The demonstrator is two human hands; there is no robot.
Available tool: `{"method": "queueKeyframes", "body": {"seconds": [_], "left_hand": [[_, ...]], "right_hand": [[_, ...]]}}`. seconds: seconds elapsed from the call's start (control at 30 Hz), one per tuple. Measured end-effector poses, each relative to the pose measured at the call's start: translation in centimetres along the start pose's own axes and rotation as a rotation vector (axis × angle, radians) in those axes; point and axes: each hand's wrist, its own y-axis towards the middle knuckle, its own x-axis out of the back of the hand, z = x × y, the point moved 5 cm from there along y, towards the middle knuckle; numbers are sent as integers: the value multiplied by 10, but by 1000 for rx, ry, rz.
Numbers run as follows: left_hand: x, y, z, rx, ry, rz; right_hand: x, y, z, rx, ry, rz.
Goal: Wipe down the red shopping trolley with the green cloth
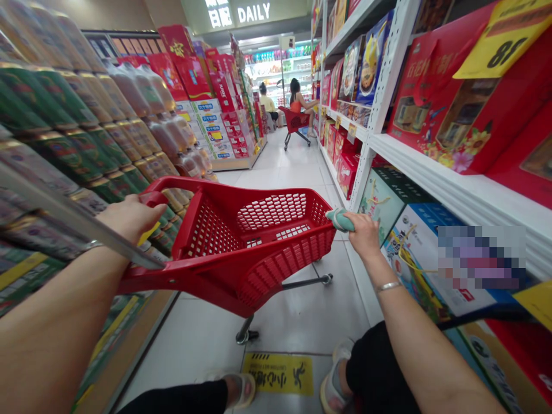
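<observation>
floor (297, 316) tiled, supermarket aisle; left hand (127, 218), right hand (364, 236) closed on red cart (254, 241) (teal cloth (340, 219) in right).

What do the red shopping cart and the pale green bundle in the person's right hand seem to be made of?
The red shopping cart looks like glossy moulded plastic, with smooth curved edges and punched lattice walls. The pale green bundle in the right hand looks like soft fabric because it bunches up, though the exact cloth can't be told.

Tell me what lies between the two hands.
A red cart lies between the left hand and the right hand, as the head view shows.
</observation>
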Motion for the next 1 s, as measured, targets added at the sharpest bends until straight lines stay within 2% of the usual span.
{"method": "queueKeyframes", "body": {"seconds": [0.13,0.23,0.33,0.53,0.7,0.83,1.0], "left_hand": [[0,-1,0,-3,-17,23],[0,-3,0,1,-19,28],[1,-3,0,1,-17,27],[2,-3,-1,-7,-30,6],[2,-4,-2,-14,-6,-9],[2,-4,-1,-12,2,-8],[0,-2,0,-13,-4,-3]], "right_hand": [[4,4,-8,-231,-4,-106],[13,4,9,-258,50,-244],[20,-1,47,-103,119,-305],[32,-36,155,450,304,-312],[27,-63,224,666,377,-244],[10,-71,250,712,369,-181],[-1,-64,240,657,409,-129]]}}
